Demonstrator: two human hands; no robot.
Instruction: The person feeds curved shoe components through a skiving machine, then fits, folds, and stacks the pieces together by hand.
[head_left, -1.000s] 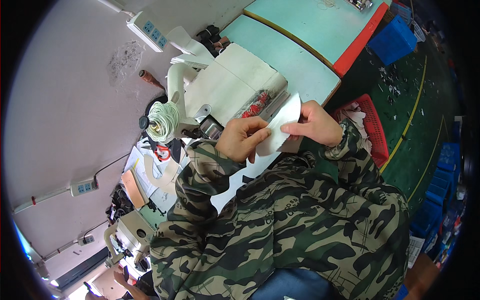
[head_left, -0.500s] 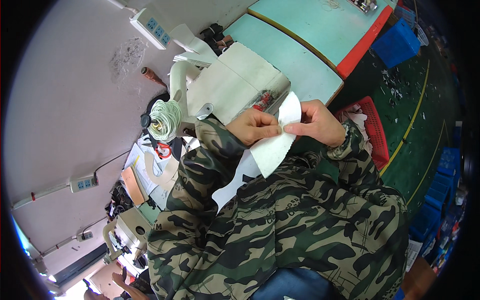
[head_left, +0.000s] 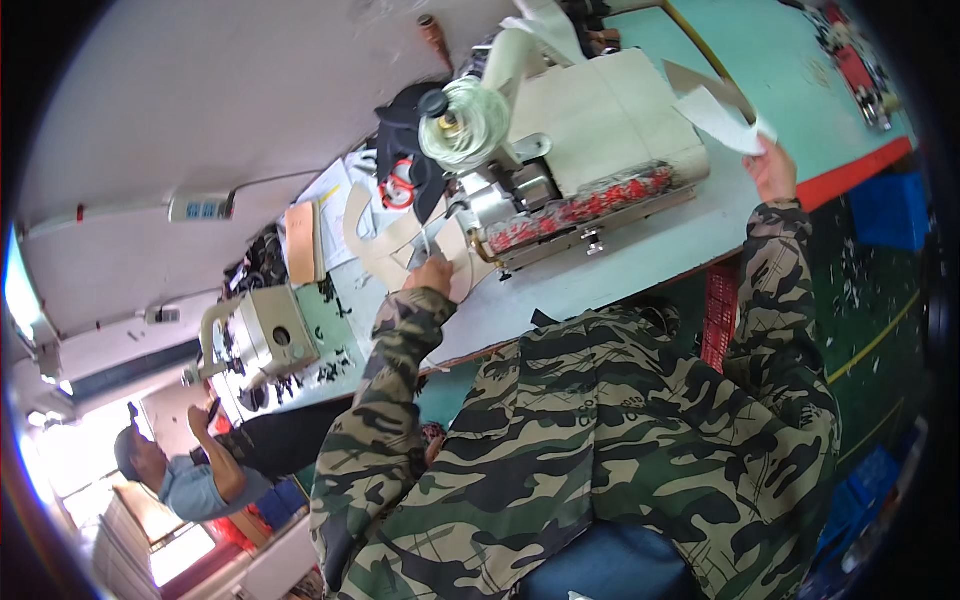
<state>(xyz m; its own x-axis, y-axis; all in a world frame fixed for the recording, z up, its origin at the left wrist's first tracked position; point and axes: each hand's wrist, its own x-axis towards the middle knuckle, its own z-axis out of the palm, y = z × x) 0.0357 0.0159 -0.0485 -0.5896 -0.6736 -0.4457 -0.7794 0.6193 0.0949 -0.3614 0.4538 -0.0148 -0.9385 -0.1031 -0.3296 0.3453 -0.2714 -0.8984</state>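
On the right, over the table, my right hand (head_left: 771,172) is stretched out, its fingers closed on the end of a white curved cut piece (head_left: 722,122). A beige curved piece (head_left: 712,83) lies just beyond it. My left hand (head_left: 431,276) is down among flat beige cut pieces (head_left: 375,243) to the left of the machine, its fingers curled in beside a small grey patch; what they grip is hard to make out. Between my hands stands the cream machine (head_left: 610,118), with a spool of pale green cord (head_left: 465,125) on its left part and red smears along its front.
Red-handled scissors (head_left: 397,186) and a tan stack (head_left: 302,243) lie on the left of the table. A second machine (head_left: 262,335) stands farther left, near another person (head_left: 200,475). A red basket (head_left: 719,318) and a blue crate (head_left: 888,212) are at the right.
My hands have parted from holding the white piece together before me. The right carried it right over the table; the left reached left to the beige pieces. The view has shifted.
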